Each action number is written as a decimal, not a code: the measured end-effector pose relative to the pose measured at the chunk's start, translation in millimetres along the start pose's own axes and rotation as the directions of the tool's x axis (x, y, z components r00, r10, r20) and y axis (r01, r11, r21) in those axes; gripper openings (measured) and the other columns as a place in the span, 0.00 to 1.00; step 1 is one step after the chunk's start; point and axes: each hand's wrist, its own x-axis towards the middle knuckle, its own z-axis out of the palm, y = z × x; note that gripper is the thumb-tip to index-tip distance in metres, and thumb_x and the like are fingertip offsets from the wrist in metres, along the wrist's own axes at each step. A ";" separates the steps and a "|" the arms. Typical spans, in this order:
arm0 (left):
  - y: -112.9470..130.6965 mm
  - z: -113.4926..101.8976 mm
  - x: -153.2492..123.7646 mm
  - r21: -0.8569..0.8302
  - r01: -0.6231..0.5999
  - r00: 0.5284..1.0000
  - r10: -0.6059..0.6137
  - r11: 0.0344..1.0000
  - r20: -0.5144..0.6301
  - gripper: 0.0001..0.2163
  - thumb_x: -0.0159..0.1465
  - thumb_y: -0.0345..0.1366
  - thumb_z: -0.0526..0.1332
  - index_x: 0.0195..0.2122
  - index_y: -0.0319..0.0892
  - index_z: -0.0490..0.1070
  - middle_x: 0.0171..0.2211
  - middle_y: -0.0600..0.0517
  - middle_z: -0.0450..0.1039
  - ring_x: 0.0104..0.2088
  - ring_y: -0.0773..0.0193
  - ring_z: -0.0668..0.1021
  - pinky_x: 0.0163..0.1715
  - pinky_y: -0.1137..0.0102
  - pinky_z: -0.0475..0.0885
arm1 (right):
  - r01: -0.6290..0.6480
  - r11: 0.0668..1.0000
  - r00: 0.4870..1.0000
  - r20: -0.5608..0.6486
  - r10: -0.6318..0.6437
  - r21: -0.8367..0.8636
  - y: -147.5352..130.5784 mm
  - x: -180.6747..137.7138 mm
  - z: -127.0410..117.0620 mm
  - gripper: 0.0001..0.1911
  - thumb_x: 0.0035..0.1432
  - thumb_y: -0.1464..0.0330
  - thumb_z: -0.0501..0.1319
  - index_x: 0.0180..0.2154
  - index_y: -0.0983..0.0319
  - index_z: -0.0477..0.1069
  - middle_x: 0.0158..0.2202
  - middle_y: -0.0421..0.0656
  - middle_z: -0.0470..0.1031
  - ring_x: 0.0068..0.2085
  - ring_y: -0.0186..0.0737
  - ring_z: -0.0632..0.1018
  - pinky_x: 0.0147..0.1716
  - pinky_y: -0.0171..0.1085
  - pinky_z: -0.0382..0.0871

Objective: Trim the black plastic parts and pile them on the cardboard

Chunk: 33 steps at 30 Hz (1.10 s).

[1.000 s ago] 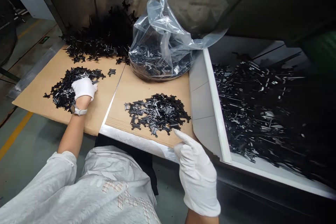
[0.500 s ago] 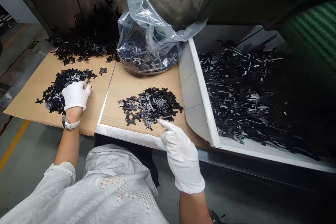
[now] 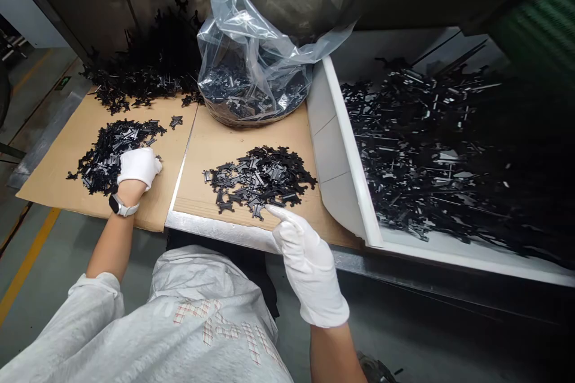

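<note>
Cardboard sheets (image 3: 211, 149) carry two sorted piles; your left hand (image 3: 137, 166) curls closed on the left-centre pile (image 3: 108, 149), your right hand (image 3: 309, 269) open-fingered touches the centre pile (image 3: 258, 176). Upper-left heap (image 3: 148, 72) looks unsorted.

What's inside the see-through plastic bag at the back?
The clear plastic bag holds a heap of small black plastic parts, like the loose piles on the cardboard. Crumpled, shiny folds hide the parts deeper down, so how many are in there cannot be seen.
</note>
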 end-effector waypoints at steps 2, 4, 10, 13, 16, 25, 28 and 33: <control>1.9 -3.5 -9.1 -0.069 -0.082 0.997 0.081 0.994 -0.008 0.12 0.57 0.37 0.54 0.32 0.34 0.73 0.34 0.31 0.76 0.42 0.39 0.78 0.41 0.55 0.67 | 0.024 1.000 1.000 0.004 -0.024 -0.002 1.9 -0.3 1.0 0.18 0.65 0.60 0.53 0.48 0.62 0.74 0.32 0.44 0.78 0.34 0.40 0.79 0.36 0.38 0.76; 7.3 -7.8 -23.7 -0.182 -0.180 0.984 0.179 0.967 -0.018 0.11 0.59 0.38 0.51 0.32 0.37 0.70 0.34 0.37 0.76 0.40 0.46 0.78 0.42 0.58 0.68 | 0.045 0.999 0.999 0.019 -0.045 -0.013 3.4 -0.6 3.0 0.18 0.66 0.61 0.52 0.49 0.62 0.73 0.34 0.45 0.79 0.35 0.40 0.80 0.38 0.38 0.76; 48.6 -17.9 -96.5 -0.854 -0.345 0.824 0.562 0.389 -0.077 0.16 0.67 0.48 0.43 0.34 0.42 0.62 0.33 0.49 0.71 0.31 0.66 0.72 0.33 0.71 0.69 | 0.285 0.953 0.954 0.122 -0.273 -0.099 -15.4 2.9 9.4 0.19 0.68 0.63 0.50 0.56 0.61 0.67 0.43 0.47 0.80 0.38 0.37 0.80 0.41 0.36 0.75; 68.8 -22.7 -129.5 -0.996 -0.092 0.686 0.723 -0.018 -0.077 0.17 0.67 0.48 0.51 0.27 0.42 0.61 0.23 0.55 0.62 0.23 0.70 0.64 0.28 0.72 0.63 | 0.428 0.880 0.902 0.151 -0.404 -0.205 -37.2 6.5 7.9 0.21 0.67 0.61 0.51 0.56 0.63 0.66 0.37 0.46 0.80 0.33 0.38 0.79 0.35 0.36 0.74; 80.5 -26.8 -147.2 -0.994 -0.028 0.657 0.748 -0.101 -0.095 0.16 0.66 0.46 0.55 0.25 0.41 0.63 0.24 0.55 0.62 0.26 0.69 0.64 0.29 0.72 0.63 | 0.521 0.812 0.853 0.186 -0.487 -0.264 -53.0 7.3 3.1 0.24 0.68 0.58 0.48 0.57 0.65 0.63 0.31 0.45 0.79 0.29 0.38 0.78 0.31 0.36 0.73; 85.8 -38.1 -163.2 -0.975 0.181 0.593 0.805 -0.130 0.003 0.14 0.65 0.48 0.57 0.36 0.40 0.69 0.32 0.51 0.70 0.30 0.67 0.70 0.29 0.73 0.67 | 0.592 0.780 0.803 0.236 -0.547 -0.203 -67.3 1.4 -9.6 0.21 0.69 0.59 0.47 0.58 0.62 0.60 0.38 0.44 0.80 0.37 0.35 0.80 0.36 0.33 0.73; 86.7 -41.6 -166.4 -0.971 0.195 0.570 0.821 -0.137 -0.001 0.15 0.65 0.48 0.57 0.34 0.40 0.69 0.30 0.52 0.69 0.29 0.68 0.69 0.30 0.73 0.66 | 0.584 0.795 0.802 0.265 -0.535 -0.165 -71.1 2.4 -10.7 0.21 0.69 0.59 0.46 0.57 0.61 0.61 0.38 0.43 0.80 0.36 0.34 0.80 0.36 0.33 0.74; 89.8 -45.3 -167.7 -0.961 0.227 0.579 0.815 -0.156 0.005 0.15 0.64 0.49 0.58 0.34 0.42 0.71 0.29 0.54 0.69 0.32 0.66 0.70 0.35 0.71 0.68 | 0.587 0.794 0.800 0.263 -0.539 -0.156 -73.1 2.2 -12.3 0.20 0.69 0.58 0.46 0.56 0.61 0.62 0.39 0.43 0.81 0.34 0.34 0.80 0.38 0.34 0.75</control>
